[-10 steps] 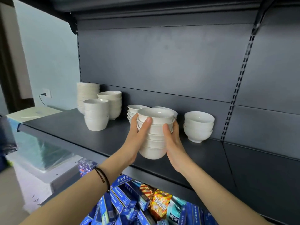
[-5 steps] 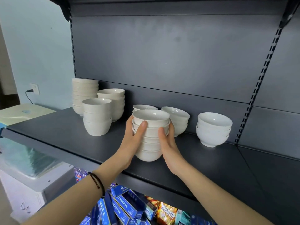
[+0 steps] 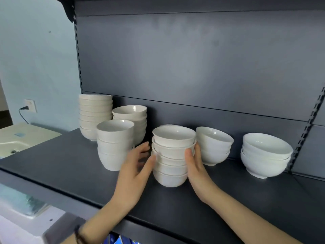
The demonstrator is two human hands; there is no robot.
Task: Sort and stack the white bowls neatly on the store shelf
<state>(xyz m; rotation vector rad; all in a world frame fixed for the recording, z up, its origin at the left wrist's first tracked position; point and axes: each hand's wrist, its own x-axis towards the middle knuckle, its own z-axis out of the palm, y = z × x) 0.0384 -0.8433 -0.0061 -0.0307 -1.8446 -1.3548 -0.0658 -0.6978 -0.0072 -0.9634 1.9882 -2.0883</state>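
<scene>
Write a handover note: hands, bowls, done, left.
Left hand: open, blurred, thumb by the centre stack.
Right hand: grips that stack's right side, thumb in front.
That stack looks set down on the shelf. To its left: back-left stack, middle-left stack, front-left stack. To its right: leaning stack, far-right stack.
Probably left to do: let go, straighten the leaning bowls, line up rows.
</scene>
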